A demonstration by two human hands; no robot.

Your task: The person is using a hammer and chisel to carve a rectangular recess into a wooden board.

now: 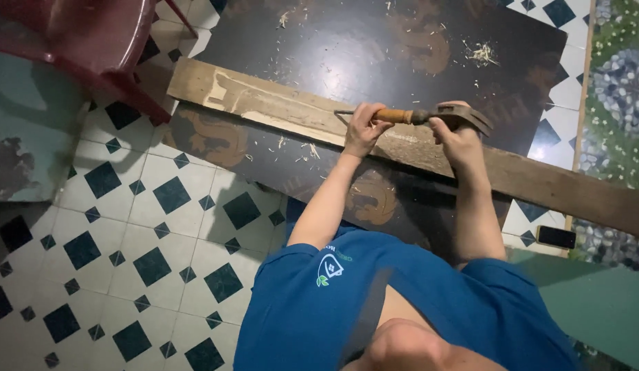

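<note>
Both hands (366, 129) (460, 141) work chisel (395, 115) and hammer (460, 114) on plank (278, 106).

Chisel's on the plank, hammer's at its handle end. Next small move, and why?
Probably a short, light tap. The left hand holds the chisel low along the wooden plank, its tip on a pale shaved strip, and the right hand has the hammer right at the handle end. Wood shavings lie on the dark board.

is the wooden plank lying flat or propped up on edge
Flat: the plank lies broad face up across the dark board, under both hands.
</note>
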